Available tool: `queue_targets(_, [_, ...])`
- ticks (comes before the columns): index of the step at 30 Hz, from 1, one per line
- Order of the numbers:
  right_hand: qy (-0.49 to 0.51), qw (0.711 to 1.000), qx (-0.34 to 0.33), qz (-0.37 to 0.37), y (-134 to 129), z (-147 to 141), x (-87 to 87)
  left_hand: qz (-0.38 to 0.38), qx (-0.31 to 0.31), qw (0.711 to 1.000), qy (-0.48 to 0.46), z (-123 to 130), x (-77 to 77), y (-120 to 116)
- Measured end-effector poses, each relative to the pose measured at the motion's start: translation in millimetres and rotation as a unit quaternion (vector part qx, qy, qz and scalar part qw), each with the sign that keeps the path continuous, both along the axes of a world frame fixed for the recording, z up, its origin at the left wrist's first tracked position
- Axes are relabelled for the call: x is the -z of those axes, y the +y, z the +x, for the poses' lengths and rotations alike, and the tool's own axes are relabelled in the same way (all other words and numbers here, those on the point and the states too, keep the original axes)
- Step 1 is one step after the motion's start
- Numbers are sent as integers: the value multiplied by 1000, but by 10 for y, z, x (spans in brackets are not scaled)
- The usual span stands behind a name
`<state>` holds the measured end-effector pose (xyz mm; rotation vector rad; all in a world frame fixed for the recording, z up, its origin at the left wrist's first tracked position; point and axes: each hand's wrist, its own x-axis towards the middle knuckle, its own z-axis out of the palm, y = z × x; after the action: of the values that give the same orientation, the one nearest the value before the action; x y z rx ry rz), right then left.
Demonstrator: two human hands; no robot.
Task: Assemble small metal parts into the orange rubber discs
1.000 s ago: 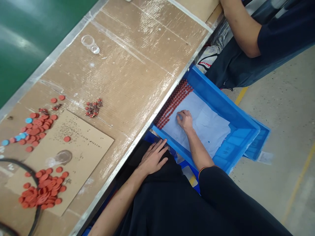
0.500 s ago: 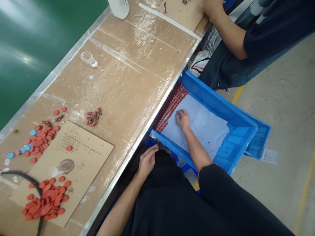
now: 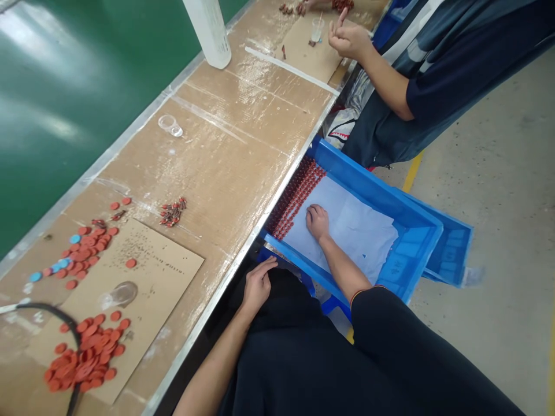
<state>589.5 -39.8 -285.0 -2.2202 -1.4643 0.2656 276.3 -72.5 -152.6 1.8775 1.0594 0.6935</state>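
My right hand [image 3: 318, 221] is inside a blue bin [image 3: 416, 254], low over the white sheet [image 3: 347, 225] and beside rows of small red parts [image 3: 303, 188]. Its fingers curl downward, and anything under the fingertips is hidden. My left hand [image 3: 259, 282] rests near my lap by the table edge, fingers bent together with the thumb close to them; nothing can be made out in it. On the table [image 3: 217, 173] are a small pile of red-tipped brown parts [image 3: 172, 212] and a large heap of red discs [image 3: 89, 352].
A cardboard sheet [image 3: 165, 283] lies at the left, with more red and blue discs [image 3: 87, 248] beyond it. A white bottle [image 3: 212, 40] stands at the far side. Another person's hand [image 3: 351, 40] is at the top right. A second blue bin [image 3: 455, 248] sits under the first.
The view has shifted, showing more of the far table. My right hand has moved slightly within the bin, its fingers now turned lower. The other person's hand is raised with a finger out.
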Motion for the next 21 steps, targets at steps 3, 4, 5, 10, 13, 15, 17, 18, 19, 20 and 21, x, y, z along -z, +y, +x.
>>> queue_targets(3, [-12,1000,-6,6,12,-1,-8,-18,-18,1000,-13,5,-4,-13])
queue_targets(4, [-16,1000,-7,8,17,1,-9,-23,-25,999,-18,5,-9,-22])
queue_targets(5, [-19,1000,-7,10,22,3,-8,-28,-31,999,-24,2,-15,-30])
queue_targets(10, [-29,999,-7,19,47,11,20,-35,-50,997,-54,-38,-68,-43])
queue_targets(13, [-30,999,-11,23,59,23,33,-48,-68,993,-78,-77,-123,-92])
queue_targets(15, [-28,999,-15,25,62,37,35,-63,-92,989,-92,-117,-189,-169])
queue_targets(17, [-24,999,-18,27,61,54,37,-77,-123,984,-104,-180,-286,-273])
queue_targets(18, [-21,999,-21,27,61,63,38,-82,-140,981,-108,-225,-345,-331])
queue_targets(19, [-17,999,-23,27,61,72,41,-85,-159,977,-111,-280,-408,-392])
queue_targets(20, [-12,999,-25,27,61,82,45,-87,-178,974,-113,-347,-472,-459])
queue_targets(21, [-7,999,-28,27,63,92,50,-89,-197,970,-115,-426,-532,-535])
